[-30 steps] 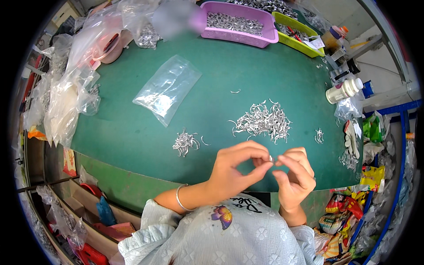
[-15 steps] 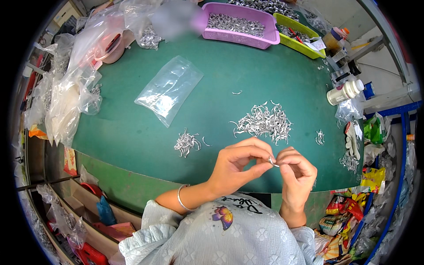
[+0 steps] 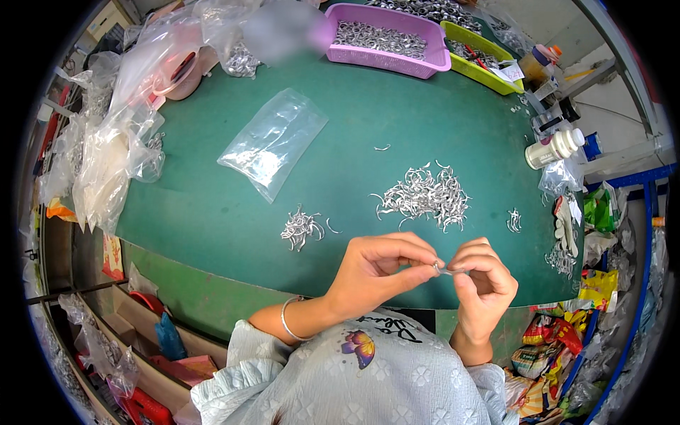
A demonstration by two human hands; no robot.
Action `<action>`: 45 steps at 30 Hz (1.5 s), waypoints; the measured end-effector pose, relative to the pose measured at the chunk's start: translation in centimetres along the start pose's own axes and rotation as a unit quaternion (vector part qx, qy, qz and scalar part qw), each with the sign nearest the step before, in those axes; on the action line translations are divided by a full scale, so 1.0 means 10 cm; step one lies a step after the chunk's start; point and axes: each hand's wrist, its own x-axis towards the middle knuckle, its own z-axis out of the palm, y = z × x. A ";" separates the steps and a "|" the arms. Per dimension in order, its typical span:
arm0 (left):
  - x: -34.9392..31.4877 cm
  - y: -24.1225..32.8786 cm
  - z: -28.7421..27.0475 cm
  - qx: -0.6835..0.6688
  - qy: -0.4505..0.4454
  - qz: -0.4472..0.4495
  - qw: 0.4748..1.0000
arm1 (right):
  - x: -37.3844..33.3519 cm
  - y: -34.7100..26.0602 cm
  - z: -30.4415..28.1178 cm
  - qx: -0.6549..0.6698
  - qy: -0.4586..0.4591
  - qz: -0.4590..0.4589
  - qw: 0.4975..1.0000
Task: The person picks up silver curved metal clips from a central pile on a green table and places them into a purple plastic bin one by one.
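Observation:
A small curved silver metal piece [image 3: 448, 271] is held between both hands, close to the table's front edge. My left hand [image 3: 382, 273] pinches one end between thumb and forefinger. The fingertips of my right hand [image 3: 484, 280] are closed on the other end. Just beyond the hands lies a large pile of similar curved metal pieces [image 3: 425, 197]. A smaller pile [image 3: 300, 228] sits to the left, with one loose piece beside it. To the right is a little cluster [image 3: 513, 221], and a single piece [image 3: 382, 147] lies farther back.
A clear plastic bag [image 3: 273, 145] lies flat on the green table [image 3: 198, 205]. At the back stand a purple basket [image 3: 389, 62] and a yellow-green basket [image 3: 485, 76], both holding metal parts. A white bottle [image 3: 554, 149] is at the right edge; plastic bags [image 3: 106, 156] crowd the left.
My right hand has shifted slightly right and down, and the fingertips of both hands are farther apart. The metal piece now shows stretched between them, where before it was mostly covered.

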 end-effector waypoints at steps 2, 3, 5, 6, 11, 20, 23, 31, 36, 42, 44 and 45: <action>0.00 0.00 0.00 -0.002 -0.005 -0.001 1.000 | 0.00 -0.01 0.00 0.000 0.003 0.001 1.000; 0.00 0.00 -0.01 -0.005 -0.007 0.001 1.000 | 0.00 -0.01 0.00 0.003 0.003 0.000 1.000; -0.01 0.00 0.00 -0.011 -0.010 -0.001 1.000 | -0.01 -0.01 0.00 0.006 0.003 -0.002 1.000; -0.01 0.01 0.00 -0.014 -0.011 -0.006 1.000 | -0.01 -0.02 0.00 0.007 0.002 -0.004 1.000; 0.00 0.05 -0.02 -0.017 0.001 -0.053 0.998 | -0.01 -0.01 0.01 0.001 0.000 0.005 1.000; -0.24 -0.31 -0.71 0.569 0.201 0.070 0.794 | 0.19 1.03 -0.42 -0.216 0.010 0.168 0.962; -0.37 -0.38 -0.88 0.659 0.263 0.038 0.703 | 0.46 1.34 -0.53 -0.312 0.052 0.134 0.939; -0.44 -0.41 -0.95 0.685 0.313 -0.010 0.658 | 0.69 1.56 -0.27 -0.609 -0.051 0.019 0.791; -0.38 -0.31 -0.83 0.662 0.292 0.014 0.689 | 0.63 1.42 -0.32 -0.448 0.050 0.049 0.891; -0.08 -0.27 -0.50 0.593 0.142 0.091 0.787 | 0.46 1.01 -0.23 0.038 0.069 0.234 0.969; 0.04 -0.27 -0.38 0.463 0.106 0.074 0.877 | 0.34 0.83 -0.16 0.095 0.029 0.270 0.958; 0.08 -0.26 -0.33 0.394 0.087 0.064 0.913 | 0.30 0.73 -0.13 0.112 0.006 0.283 0.953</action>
